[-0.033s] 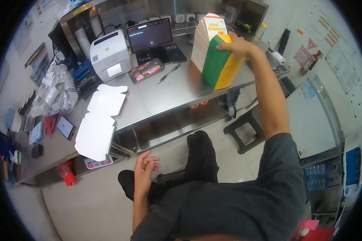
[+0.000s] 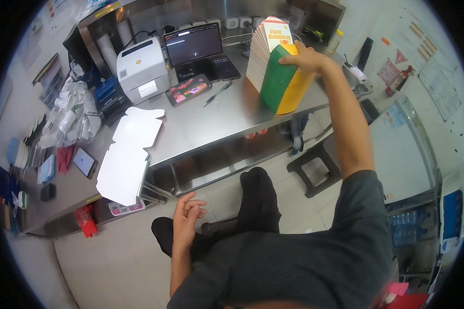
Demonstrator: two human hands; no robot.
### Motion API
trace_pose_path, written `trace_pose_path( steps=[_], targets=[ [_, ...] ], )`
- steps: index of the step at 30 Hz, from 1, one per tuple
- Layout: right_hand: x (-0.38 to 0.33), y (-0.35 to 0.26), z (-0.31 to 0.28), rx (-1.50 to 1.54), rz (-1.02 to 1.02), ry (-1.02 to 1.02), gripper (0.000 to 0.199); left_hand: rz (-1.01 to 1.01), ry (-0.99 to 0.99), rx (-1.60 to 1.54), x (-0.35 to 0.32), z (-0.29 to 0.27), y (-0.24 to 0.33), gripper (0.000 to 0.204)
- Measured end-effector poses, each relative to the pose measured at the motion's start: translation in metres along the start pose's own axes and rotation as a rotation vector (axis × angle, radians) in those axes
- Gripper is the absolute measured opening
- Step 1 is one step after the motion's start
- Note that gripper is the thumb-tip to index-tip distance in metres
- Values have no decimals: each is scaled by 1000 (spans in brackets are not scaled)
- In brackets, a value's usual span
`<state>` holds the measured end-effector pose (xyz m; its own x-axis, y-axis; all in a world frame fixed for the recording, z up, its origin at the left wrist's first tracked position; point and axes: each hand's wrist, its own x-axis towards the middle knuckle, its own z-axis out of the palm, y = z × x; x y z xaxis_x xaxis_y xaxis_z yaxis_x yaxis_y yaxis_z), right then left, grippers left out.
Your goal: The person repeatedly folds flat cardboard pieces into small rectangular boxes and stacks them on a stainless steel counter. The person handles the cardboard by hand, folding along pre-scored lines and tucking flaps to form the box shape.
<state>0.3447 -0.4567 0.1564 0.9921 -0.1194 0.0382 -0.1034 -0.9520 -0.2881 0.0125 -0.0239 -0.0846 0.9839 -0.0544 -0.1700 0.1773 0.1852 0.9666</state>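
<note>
At the right end of the steel table, my right hand (image 2: 308,57) grips the top of a stack of green and yellow folded cartons (image 2: 285,85). Its thumb lies over the green side, while the other fingers are partly hidden behind the top. Against the stack leans a fanned bundle of pale printed cards or flat cartons (image 2: 259,59). Over my lap, my left hand (image 2: 187,215) is held in the air with loosely bent fingers and nothing in it. Nearest to it on the table, a white unfolded box blank (image 2: 126,159) overhangs the front edge.
On the steel table (image 2: 191,123) are a white label printer (image 2: 142,69), a laptop (image 2: 193,46), a phone (image 2: 188,89) and a pen (image 2: 217,94). Plastic bags (image 2: 72,116) crowd the left side. A dark stool (image 2: 314,167) stands below on the right.
</note>
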Motion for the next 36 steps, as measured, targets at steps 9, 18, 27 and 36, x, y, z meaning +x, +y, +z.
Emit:
trace_pose_path(
  steps=[9, 18, 27, 36],
  targets=[
    [-89, -57, 66, 163, -533, 894, 59, 272, 113, 245, 10, -22, 31, 41],
    [-237, -113, 267, 929, -516, 107, 21, 60, 459, 1647, 51, -95, 123, 88],
    [-147, -57, 210, 389, -260, 993, 103, 169, 559, 1727, 47, -94, 95, 75],
    [-67, 14, 165, 501, -112, 826, 164, 120, 556, 1708, 49, -93, 91, 80]
  ],
)
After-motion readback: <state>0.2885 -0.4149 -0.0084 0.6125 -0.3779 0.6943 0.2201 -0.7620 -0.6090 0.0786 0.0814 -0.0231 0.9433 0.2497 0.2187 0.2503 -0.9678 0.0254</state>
